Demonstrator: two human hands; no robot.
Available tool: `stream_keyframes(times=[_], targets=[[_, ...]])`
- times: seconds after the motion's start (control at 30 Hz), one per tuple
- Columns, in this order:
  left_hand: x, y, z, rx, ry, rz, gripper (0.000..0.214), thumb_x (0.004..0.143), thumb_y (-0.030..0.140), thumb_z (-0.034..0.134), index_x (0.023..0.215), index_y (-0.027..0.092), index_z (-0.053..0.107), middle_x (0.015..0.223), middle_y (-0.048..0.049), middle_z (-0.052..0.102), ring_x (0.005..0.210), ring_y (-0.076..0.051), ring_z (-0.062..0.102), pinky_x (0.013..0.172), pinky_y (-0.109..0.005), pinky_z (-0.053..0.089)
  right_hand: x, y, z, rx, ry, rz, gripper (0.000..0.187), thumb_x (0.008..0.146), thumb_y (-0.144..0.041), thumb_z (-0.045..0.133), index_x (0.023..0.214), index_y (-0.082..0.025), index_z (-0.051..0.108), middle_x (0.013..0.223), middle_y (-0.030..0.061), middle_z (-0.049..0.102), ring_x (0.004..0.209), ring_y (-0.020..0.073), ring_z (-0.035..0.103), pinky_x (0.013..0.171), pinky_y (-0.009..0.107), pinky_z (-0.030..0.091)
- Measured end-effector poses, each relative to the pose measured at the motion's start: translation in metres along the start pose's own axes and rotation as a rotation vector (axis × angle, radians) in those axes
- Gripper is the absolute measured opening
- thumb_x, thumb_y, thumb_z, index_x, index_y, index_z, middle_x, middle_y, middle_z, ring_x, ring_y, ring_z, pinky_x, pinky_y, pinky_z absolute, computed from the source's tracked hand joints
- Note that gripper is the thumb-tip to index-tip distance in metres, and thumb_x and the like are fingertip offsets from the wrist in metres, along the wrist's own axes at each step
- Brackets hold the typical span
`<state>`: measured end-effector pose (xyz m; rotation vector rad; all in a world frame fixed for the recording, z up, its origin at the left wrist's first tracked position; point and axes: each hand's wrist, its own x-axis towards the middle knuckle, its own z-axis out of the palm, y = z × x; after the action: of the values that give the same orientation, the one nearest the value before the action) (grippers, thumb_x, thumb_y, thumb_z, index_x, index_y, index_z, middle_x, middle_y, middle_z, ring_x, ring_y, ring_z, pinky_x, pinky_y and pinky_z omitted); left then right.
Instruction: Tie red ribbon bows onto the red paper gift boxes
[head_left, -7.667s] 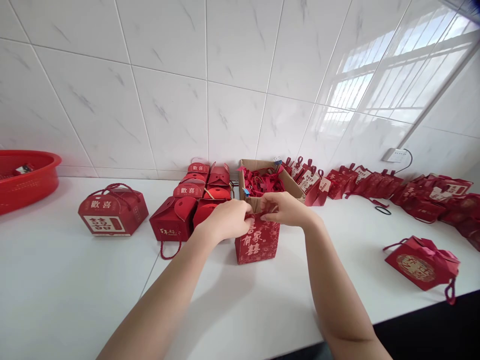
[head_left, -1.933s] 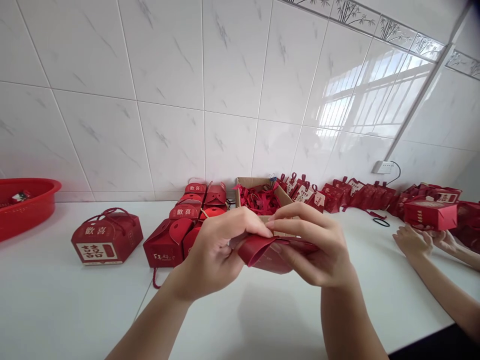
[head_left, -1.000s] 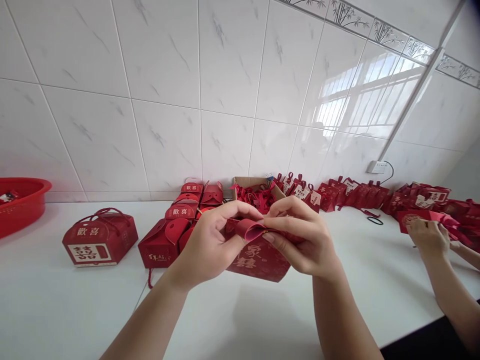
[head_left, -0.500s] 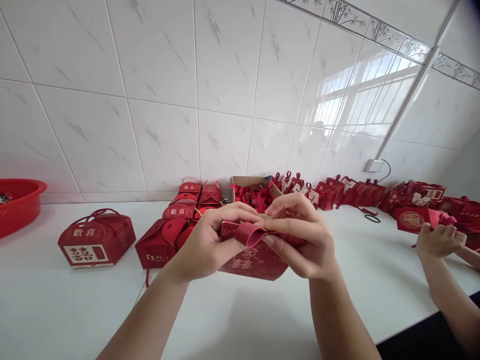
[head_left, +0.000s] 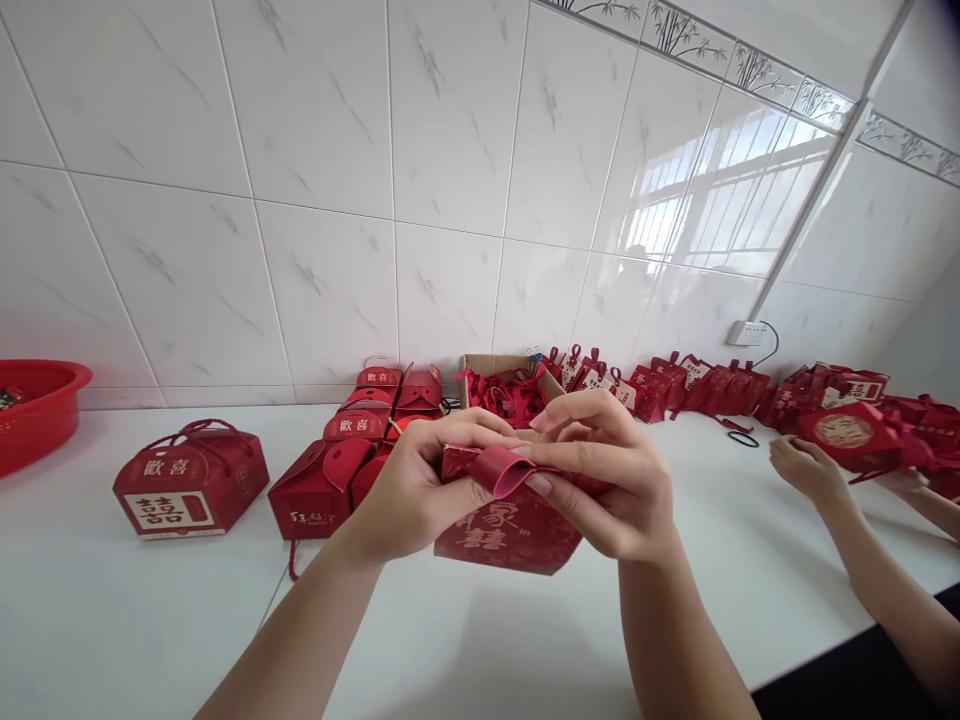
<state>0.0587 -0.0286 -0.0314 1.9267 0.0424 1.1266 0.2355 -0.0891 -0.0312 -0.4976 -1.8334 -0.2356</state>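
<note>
Between my hands is a red gift box (head_left: 517, 540) with pale printed characters on its front, held up above the white table. A looped red ribbon (head_left: 496, 470) lies across its top. My left hand (head_left: 431, 490) is closed on the ribbon and the box's upper left edge. Fingers of my right hand (head_left: 604, 475) pinch the ribbon at the right end of the loop, thumb in front. The fingers hide much of the box's top.
Left stands a red handled box (head_left: 187, 480), beside several red boxes (head_left: 319, 490). A red basin (head_left: 45, 415) is at far left. A cardboard carton (head_left: 474, 362) holds red ribbons. On the right, a co-worker's hand (head_left: 802, 468) touches another red box (head_left: 847, 435); finished-looking bags (head_left: 660, 390) line the wall.
My hands keep their grip with hardly any movement; the box's lower edge sits slightly lower. At right, the co-worker's near hand has moved left and their red box has turned.
</note>
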Motion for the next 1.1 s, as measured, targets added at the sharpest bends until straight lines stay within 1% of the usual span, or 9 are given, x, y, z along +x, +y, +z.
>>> stream_keyframes(times=[0.13, 0.27, 0.43, 0.57, 0.67, 0.73, 0.83, 0.97, 1.1], targets=[[0.0, -0.001, 0.0, 0.036, -0.014, 0.024, 0.017, 0.08, 0.013, 0.065, 0.091, 0.021, 0.074, 0.092, -0.0071, 0.066, 0.084, -0.018, 0.065, 0.076, -0.031, 0.056, 0.0, 0.0, 0.0, 0.019, -0.016, 0.002, 0.033, 0.08, -0.008, 0.059, 0.105, -0.026, 0.07, 0.099, 0.0062, 0.053, 0.068, 0.0116, 0.057, 0.046, 0.025, 0.05], [-0.001, -0.003, -0.002, 0.092, -0.018, 0.081, 0.022, 0.08, 0.009, 0.062, 0.094, 0.022, 0.073, 0.094, -0.0066, 0.064, 0.084, -0.018, 0.064, 0.076, -0.032, 0.056, 0.001, -0.001, 0.001, 0.026, -0.01, -0.008, 0.032, 0.08, -0.007, 0.059, 0.105, -0.024, 0.07, 0.098, 0.0068, 0.053, 0.074, 0.0133, 0.058, 0.047, 0.025, 0.05], [-0.002, -0.004, -0.004, 0.121, -0.07, 0.116, 0.021, 0.082, 0.01, 0.059, 0.093, 0.022, 0.072, 0.095, -0.0074, 0.064, 0.083, -0.018, 0.063, 0.07, -0.03, 0.056, 0.002, -0.001, 0.001, 0.018, -0.032, -0.016, 0.033, 0.082, -0.01, 0.059, 0.108, -0.027, 0.07, 0.096, 0.006, 0.056, 0.073, 0.0138, 0.06, 0.048, 0.024, 0.052], [-0.002, -0.004, -0.009, 0.101, -0.151, 0.116, 0.024, 0.083, 0.009, 0.056, 0.094, 0.023, 0.072, 0.092, -0.0069, 0.064, 0.079, -0.016, 0.062, 0.065, -0.027, 0.053, 0.001, 0.0, 0.002, 0.074, -0.057, -0.028, 0.028, 0.082, -0.012, 0.06, 0.105, -0.024, 0.071, 0.091, 0.0062, 0.061, 0.078, 0.0167, 0.064, 0.062, 0.03, 0.058], [-0.002, -0.003, -0.011, 0.075, -0.189, 0.107, 0.025, 0.083, 0.008, 0.055, 0.094, 0.023, 0.073, 0.089, -0.006, 0.064, 0.077, -0.015, 0.061, 0.065, -0.026, 0.052, 0.0, 0.003, 0.003, 0.1, -0.088, -0.039, 0.027, 0.082, -0.009, 0.058, 0.102, -0.022, 0.071, 0.093, 0.0072, 0.063, 0.08, 0.017, 0.065, 0.063, 0.031, 0.059], [-0.001, -0.002, -0.009, 0.063, -0.162, 0.087, 0.022, 0.083, 0.009, 0.056, 0.089, 0.021, 0.073, 0.086, -0.005, 0.064, 0.076, -0.014, 0.06, 0.063, -0.024, 0.051, -0.001, 0.004, 0.003, 0.104, -0.084, -0.02, 0.026, 0.082, -0.008, 0.059, 0.101, -0.021, 0.071, 0.094, 0.0075, 0.063, 0.08, 0.0168, 0.065, 0.062, 0.03, 0.058], [0.001, 0.0, -0.003, 0.09, -0.06, 0.005, 0.014, 0.085, 0.014, 0.058, 0.079, 0.018, 0.07, 0.081, -0.0034, 0.062, 0.074, -0.013, 0.059, 0.065, -0.024, 0.049, 0.0, 0.006, 0.002, 0.116, -0.084, 0.083, 0.022, 0.081, -0.009, 0.062, 0.098, -0.02, 0.071, 0.094, 0.0075, 0.065, 0.082, 0.0166, 0.065, 0.066, 0.029, 0.057], [0.002, 0.002, 0.002, 0.127, 0.031, -0.119, 0.015, 0.088, 0.024, 0.058, 0.077, 0.018, 0.066, 0.074, -0.0013, 0.06, 0.075, -0.014, 0.058, 0.067, -0.025, 0.048, 0.001, 0.008, 0.001, 0.208, -0.144, 0.336, 0.014, 0.084, -0.015, 0.06, 0.095, -0.018, 0.068, 0.094, 0.0068, 0.065, 0.085, 0.0164, 0.063, 0.072, 0.03, 0.055], [0.001, 0.0, -0.002, 0.136, 0.077, -0.239, 0.02, 0.087, 0.032, 0.058, 0.075, 0.016, 0.064, 0.069, -0.0013, 0.058, 0.067, -0.014, 0.056, 0.059, -0.025, 0.047, 0.0, 0.009, 0.004, 0.407, -0.193, 0.636, 0.013, 0.086, -0.026, 0.06, 0.096, -0.018, 0.062, 0.081, 0.0022, 0.061, 0.067, 0.0111, 0.057, 0.055, 0.022, 0.049]])
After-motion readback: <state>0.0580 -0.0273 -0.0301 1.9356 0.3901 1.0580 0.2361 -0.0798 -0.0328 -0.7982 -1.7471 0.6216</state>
